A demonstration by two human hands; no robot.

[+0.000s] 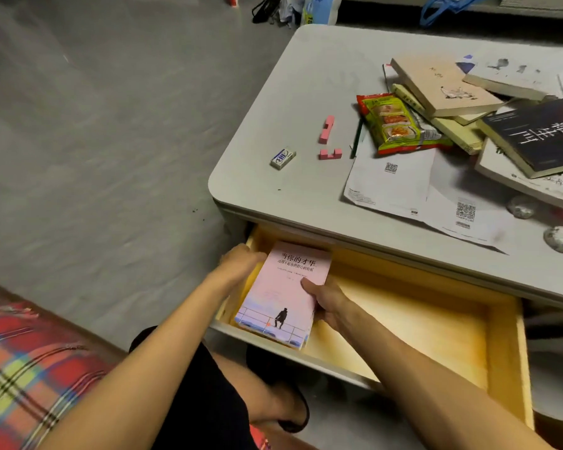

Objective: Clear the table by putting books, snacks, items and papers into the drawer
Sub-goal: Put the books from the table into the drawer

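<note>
Two hands (241, 263) (327, 300) round pink book (278, 293)

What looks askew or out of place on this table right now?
The books on the table lie in a crooked heap, overlapping at different angles, a snack packet propped against them over loose papers. The pink book overhangs the drawer's front edge.

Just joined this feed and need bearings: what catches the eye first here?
A pink book stands out at the left end of the open yellow drawer, gripped by the right hand with the left hand against its other edge. On the table above, a messy heap of books and papers fills the right side, a green snack bag at its left.
</note>
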